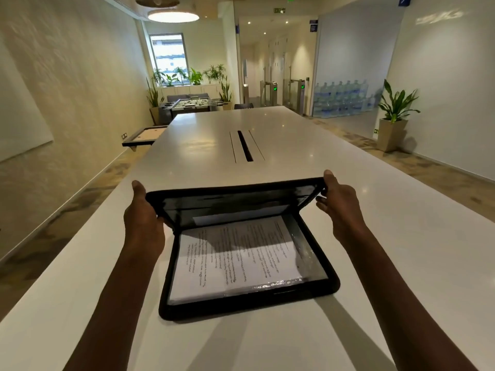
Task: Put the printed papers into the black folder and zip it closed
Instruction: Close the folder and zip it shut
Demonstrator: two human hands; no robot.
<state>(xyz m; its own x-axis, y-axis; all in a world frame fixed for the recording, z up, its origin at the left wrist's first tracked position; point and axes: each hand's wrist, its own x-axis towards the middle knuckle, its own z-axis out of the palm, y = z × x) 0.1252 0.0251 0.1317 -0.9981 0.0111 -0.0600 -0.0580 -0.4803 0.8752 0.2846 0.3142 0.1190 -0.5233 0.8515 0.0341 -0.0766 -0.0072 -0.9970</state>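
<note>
Our left hand (pixel 143 218) and right hand (pixel 338 202) each grasp a far corner of the folder (pixel 241 307) cover, half raised; the papers (pixel 235 259) lie inside, their text lines running away from us, near the table (pixel 375 236) front edge.

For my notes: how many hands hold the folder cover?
2: the left hand grips the left corner of the raised cover, the right hand the right corner.

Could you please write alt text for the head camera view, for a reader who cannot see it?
A person's left hand and right hand hold the raised cover of a half-open black folder on a long white table. Printed papers lie flat in its lower half. Potted plants stand in the office behind.
</note>
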